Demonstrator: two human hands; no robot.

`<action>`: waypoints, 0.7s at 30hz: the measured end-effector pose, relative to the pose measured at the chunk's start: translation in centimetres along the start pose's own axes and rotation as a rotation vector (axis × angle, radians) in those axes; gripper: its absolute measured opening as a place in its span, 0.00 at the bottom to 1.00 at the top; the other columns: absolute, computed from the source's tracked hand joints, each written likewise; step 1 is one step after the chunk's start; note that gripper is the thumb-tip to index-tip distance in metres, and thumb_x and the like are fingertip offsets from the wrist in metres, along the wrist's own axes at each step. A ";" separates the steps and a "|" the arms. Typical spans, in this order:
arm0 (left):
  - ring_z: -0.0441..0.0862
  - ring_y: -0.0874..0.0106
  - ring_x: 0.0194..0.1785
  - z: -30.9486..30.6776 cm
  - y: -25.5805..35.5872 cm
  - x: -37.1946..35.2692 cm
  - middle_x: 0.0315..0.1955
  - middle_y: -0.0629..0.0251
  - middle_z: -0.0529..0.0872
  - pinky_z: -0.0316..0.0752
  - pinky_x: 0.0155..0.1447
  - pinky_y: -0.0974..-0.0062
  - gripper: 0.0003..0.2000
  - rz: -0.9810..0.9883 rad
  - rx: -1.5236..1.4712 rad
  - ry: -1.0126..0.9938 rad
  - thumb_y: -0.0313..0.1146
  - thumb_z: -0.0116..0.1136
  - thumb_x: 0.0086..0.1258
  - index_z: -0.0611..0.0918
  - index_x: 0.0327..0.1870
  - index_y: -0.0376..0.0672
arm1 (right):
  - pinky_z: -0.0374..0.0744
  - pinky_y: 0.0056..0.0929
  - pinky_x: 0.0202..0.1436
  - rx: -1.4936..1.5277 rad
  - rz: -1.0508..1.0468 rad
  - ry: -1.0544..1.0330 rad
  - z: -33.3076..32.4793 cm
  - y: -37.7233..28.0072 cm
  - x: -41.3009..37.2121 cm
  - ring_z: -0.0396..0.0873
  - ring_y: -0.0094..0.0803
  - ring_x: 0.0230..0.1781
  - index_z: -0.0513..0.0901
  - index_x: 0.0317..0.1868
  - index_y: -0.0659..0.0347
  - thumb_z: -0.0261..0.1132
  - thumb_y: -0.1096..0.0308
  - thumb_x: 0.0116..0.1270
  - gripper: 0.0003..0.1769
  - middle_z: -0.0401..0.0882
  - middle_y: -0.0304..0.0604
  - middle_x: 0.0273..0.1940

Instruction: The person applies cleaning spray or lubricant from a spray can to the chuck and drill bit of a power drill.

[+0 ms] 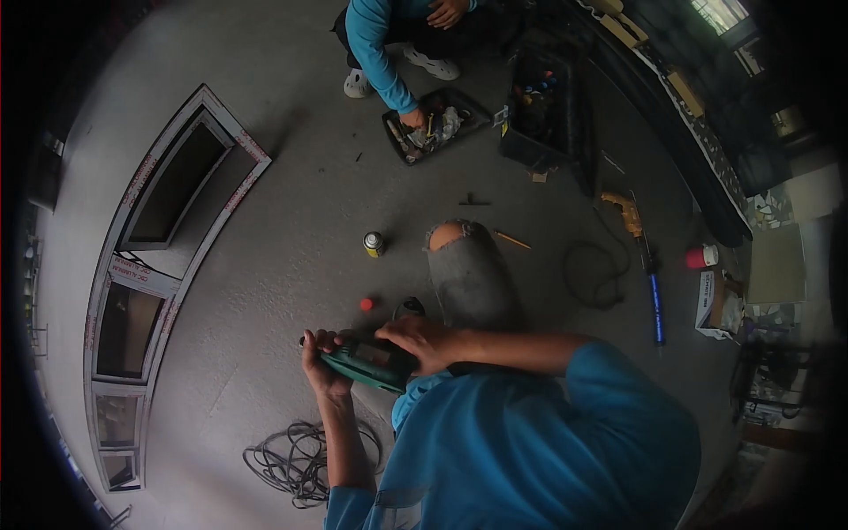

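Note:
A green power tool lies across my lap area, held between both hands. My left hand has its fingers wrapped round the tool's front end, at its dark tip. My right hand grips the tool's rear part from above, with the thumb side near the body's top. Just beyond the tool, a red cap rests on the floor, and a spray can stands farther out. A coiled black cable lies on the floor beside my left forearm.
Another person crouches ahead, one hand in a black tray of tools. A black toolbox stands beside it. An orange drill lies at right, near a blue tube. A window frame lies left.

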State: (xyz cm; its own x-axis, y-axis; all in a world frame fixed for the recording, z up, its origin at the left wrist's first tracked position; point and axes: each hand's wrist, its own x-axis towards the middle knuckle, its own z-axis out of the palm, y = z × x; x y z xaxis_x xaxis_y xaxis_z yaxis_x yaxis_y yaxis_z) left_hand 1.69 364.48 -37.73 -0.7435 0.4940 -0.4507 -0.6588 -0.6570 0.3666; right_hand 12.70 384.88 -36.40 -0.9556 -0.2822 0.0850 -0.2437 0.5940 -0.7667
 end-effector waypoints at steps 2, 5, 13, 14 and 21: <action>0.81 0.70 0.34 -0.3 0.6 -0.5 0.19 0.71 0.73 0.75 0.58 0.57 0.19 0.011 0.032 -0.015 0.48 0.59 0.73 0.73 0.22 0.48 | 0.72 0.46 0.62 -0.039 -0.051 -0.040 0.1 -0.3 0.5 0.76 0.51 0.56 0.70 0.60 0.67 0.78 0.59 0.45 0.42 0.74 0.54 0.54; 0.79 0.69 0.36 0.2 1.6 -1.1 0.20 0.72 0.71 0.73 0.58 0.57 0.20 0.007 0.083 -0.039 0.52 0.59 0.71 0.73 0.25 0.48 | 0.69 0.46 0.65 -0.044 -0.106 -0.004 0.9 -0.7 1.0 0.74 0.50 0.58 0.71 0.59 0.67 0.77 0.59 0.44 0.42 0.75 0.53 0.54; 0.76 0.69 0.35 2.4 3.6 -1.9 0.19 0.71 0.68 0.72 0.59 0.60 0.21 -0.002 0.147 -0.184 0.52 0.60 0.71 0.70 0.24 0.48 | 0.67 0.44 0.67 -0.078 -0.093 -0.020 0.9 -1.9 1.6 0.74 0.47 0.58 0.75 0.55 0.66 0.74 0.65 0.41 0.37 0.75 0.51 0.54; 0.76 0.69 0.35 3.0 3.4 -2.0 0.19 0.71 0.68 0.72 0.59 0.60 0.21 -0.011 0.153 -0.183 0.52 0.60 0.71 0.70 0.24 0.48 | 0.68 0.43 0.67 -0.070 -0.116 -0.014 0.8 -1.8 1.5 0.74 0.47 0.57 0.76 0.55 0.66 0.73 0.66 0.41 0.36 0.75 0.51 0.53; 0.70 0.71 0.31 6.2 1.6 -2.5 0.17 0.70 0.69 0.68 0.47 0.69 0.14 0.011 0.334 -0.113 0.35 0.61 0.61 0.68 0.21 0.48 | 0.70 0.44 0.64 0.102 -0.136 0.017 0.9 0.1 0.2 0.76 0.48 0.53 0.75 0.56 0.65 0.73 0.65 0.43 0.36 0.77 0.51 0.48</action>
State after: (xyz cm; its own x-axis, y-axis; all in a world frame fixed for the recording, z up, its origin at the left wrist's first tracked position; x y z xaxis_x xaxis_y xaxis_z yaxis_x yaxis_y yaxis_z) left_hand 1.77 365.66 -30.99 -0.7462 0.5603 -0.3594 -0.6383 -0.4491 0.6252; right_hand 12.63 384.26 -37.05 -0.9178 -0.3418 0.2021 -0.3534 0.4714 -0.8080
